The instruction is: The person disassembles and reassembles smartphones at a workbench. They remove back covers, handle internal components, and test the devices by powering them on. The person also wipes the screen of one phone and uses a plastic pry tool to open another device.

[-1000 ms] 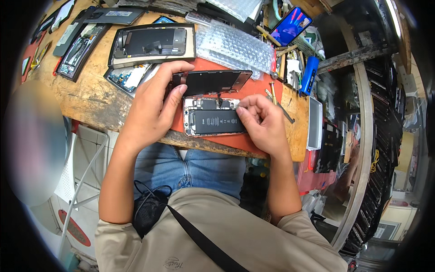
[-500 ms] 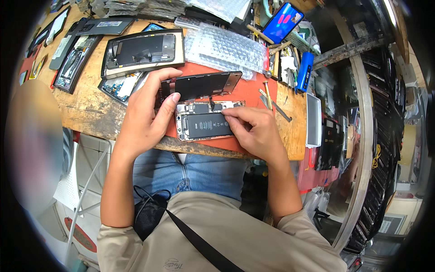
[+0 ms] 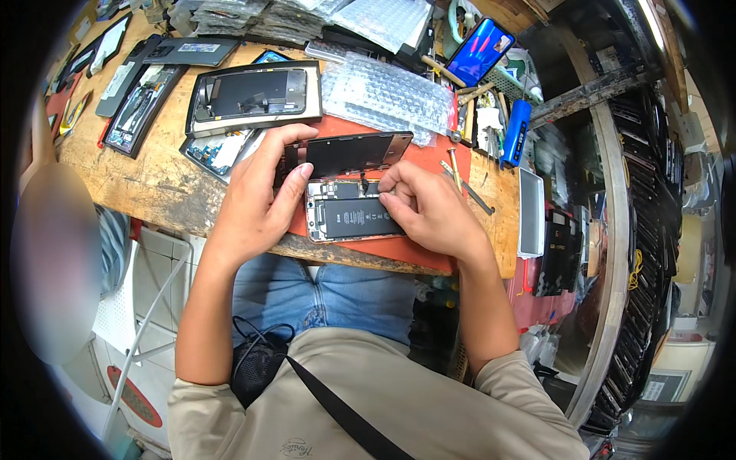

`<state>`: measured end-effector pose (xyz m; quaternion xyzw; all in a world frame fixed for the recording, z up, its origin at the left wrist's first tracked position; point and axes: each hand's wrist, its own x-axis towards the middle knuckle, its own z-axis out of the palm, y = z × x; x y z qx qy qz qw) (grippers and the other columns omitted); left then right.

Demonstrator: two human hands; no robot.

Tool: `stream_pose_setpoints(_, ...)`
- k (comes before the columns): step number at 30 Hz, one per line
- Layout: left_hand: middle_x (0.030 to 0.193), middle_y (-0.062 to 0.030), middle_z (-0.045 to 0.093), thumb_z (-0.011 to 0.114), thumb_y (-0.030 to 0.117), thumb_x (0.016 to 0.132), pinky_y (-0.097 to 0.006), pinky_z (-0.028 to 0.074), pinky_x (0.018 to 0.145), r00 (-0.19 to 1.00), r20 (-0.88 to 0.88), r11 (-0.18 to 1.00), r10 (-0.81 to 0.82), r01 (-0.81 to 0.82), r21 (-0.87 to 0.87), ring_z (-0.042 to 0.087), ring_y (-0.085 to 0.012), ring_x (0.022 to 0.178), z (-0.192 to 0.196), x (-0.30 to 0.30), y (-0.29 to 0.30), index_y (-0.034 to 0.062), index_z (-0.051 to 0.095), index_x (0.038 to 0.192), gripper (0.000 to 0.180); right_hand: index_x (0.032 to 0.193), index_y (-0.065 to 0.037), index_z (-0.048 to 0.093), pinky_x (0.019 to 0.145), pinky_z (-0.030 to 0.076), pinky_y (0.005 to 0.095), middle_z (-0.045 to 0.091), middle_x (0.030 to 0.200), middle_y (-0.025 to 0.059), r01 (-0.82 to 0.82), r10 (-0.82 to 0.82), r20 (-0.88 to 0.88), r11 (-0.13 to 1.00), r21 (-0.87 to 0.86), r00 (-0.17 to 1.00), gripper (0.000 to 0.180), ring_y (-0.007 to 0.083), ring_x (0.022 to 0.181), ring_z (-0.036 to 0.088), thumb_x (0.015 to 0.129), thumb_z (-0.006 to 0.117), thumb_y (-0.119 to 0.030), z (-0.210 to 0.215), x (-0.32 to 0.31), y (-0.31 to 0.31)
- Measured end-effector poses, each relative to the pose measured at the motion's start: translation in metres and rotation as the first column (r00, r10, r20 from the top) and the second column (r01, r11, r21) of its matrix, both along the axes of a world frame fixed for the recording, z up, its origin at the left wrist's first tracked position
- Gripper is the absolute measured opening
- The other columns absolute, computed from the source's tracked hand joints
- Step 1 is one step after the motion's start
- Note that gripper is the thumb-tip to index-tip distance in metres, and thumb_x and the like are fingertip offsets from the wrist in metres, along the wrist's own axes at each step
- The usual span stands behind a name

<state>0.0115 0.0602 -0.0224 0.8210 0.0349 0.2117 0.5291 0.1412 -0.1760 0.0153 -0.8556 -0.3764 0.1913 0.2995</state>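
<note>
An opened phone lies on an orange-red mat (image 3: 399, 251) in front of me. Its body shows a black battery (image 3: 349, 218) and small boards along the far edge. The black screen (image 3: 341, 153) is tilted up behind the body, joined by a dark flex cable (image 3: 364, 185). My left hand (image 3: 257, 195) is closed on the screen's left end, thumb in front and fingers behind. Over the right part of the body, my right hand (image 3: 437, 211) has thumb and forefinger pinched beside the cable; anything between their tips is hidden.
Bubble wrap (image 3: 387, 92) lies behind the mat. Opened phones, one in a box (image 3: 253, 96), sit at the left. A screwdriver (image 3: 455, 169), tweezers (image 3: 477, 198), a blue tool (image 3: 516, 132) and a white tray (image 3: 530, 211) are at the right. Another person (image 3: 57, 261) is at far left.
My right fingertips have shifted slightly away from the battery toward the phone's far edge and cable. The left hand still holds the screen up. The whole view has shifted a little.
</note>
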Motion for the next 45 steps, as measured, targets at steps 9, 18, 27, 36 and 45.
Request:
stream_pose_setpoints(9,0.108,-0.0137,0.071,0.061,-0.004,0.103,-0.034,0.055,0.084,0.998,0.050,0.999,0.034,-0.032,-0.040,0.071,-0.0240,0.092,-0.003,0.001,0.002,0.0028,0.062,0.128,0.026,0.101,-0.005,0.070,0.058,0.052,0.0397,0.068,0.076,0.0069,0.226,-0.260,0.234,0.960,0.163,0.937,0.025,0.0245,0.064,0.068,0.090,0.084,-0.023,-0.005,-0.044,0.012)
stream_pose_setpoints(18,0.102,-0.0085,0.069,0.061,-0.001,0.106,-0.028,0.052,0.079,0.996,0.075,0.995,0.046,-0.039,-0.090,0.065,-0.0125,0.088,-0.011,-0.001,0.003,0.0014,0.061,0.128,0.023,0.086,-0.005,0.062,0.058,0.053,0.0476,0.068,0.077,0.0124,0.250,-0.360,0.441,0.924,0.288,0.822,0.020,0.0334,0.067,0.070,0.089,0.079,-0.015,-0.032,-0.048,0.045)
stream_pose_setpoints(27,0.106,-0.0033,0.060,0.059,0.001,0.109,-0.024,0.049,0.084,0.998,0.059,0.982,0.010,0.001,-0.191,0.058,-0.0084,0.095,-0.013,-0.004,0.005,0.0003,0.057,0.133,0.024,0.080,-0.007,0.064,0.052,0.051,0.0445,0.067,0.069,0.0101,0.272,-0.449,0.295,0.830,0.487,0.843,0.017,0.0308,0.058,0.068,0.090,0.078,-0.011,-0.046,-0.050,0.048)
stream_pose_setpoints(36,0.106,-0.0022,0.062,0.063,0.007,0.109,-0.023,0.051,0.083,0.994,0.066,0.974,0.086,-0.070,-0.216,0.060,-0.0075,0.093,-0.022,-0.004,0.007,0.0010,0.056,0.134,0.026,0.085,-0.007,0.067,0.055,0.053,0.0446,0.071,0.072,0.0107,0.353,-0.476,0.121,0.778,0.520,0.871,0.017,0.0310,0.062,0.071,0.091,0.080,-0.016,-0.046,-0.048,0.047)
stream_pose_setpoints(45,0.118,-0.0069,0.071,0.066,0.003,0.104,-0.027,0.054,0.091,0.993,-0.014,0.859,-0.121,0.097,-0.502,0.067,-0.0124,0.101,0.046,0.016,0.023,-0.0015,0.053,0.148,0.046,0.130,0.000,0.064,0.063,0.051,0.0268,0.074,0.092,0.0075,0.470,-0.253,-0.397,0.530,0.706,0.882,0.041,0.0091,0.070,0.064,0.101,0.077,-0.027,-0.014,-0.019,-0.017)
